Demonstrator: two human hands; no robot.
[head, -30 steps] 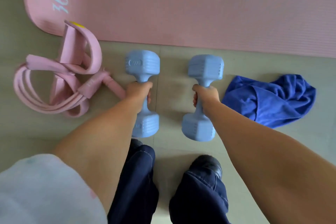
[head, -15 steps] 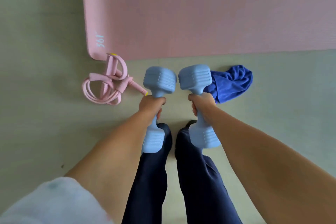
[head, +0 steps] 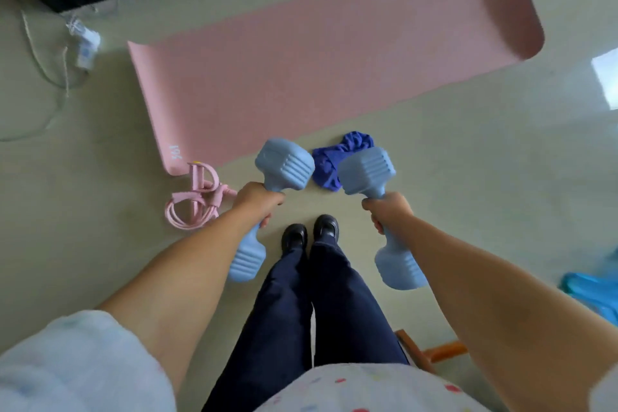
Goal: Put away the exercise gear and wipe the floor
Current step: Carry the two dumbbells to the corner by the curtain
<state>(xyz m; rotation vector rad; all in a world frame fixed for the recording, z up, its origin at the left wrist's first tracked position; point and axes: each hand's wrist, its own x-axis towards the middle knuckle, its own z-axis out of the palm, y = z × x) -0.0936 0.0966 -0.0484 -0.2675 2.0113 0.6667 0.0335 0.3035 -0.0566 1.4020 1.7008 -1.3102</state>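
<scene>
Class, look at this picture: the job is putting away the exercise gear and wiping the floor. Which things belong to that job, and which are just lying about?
Belongs to the job:
left dumbbell, held in the left hand
right dumbbell, held in the right hand
pink exercise mat
pink resistance band
blue cloth

Just lying about:
white cable and plug
light blue item at the right edge
</scene>
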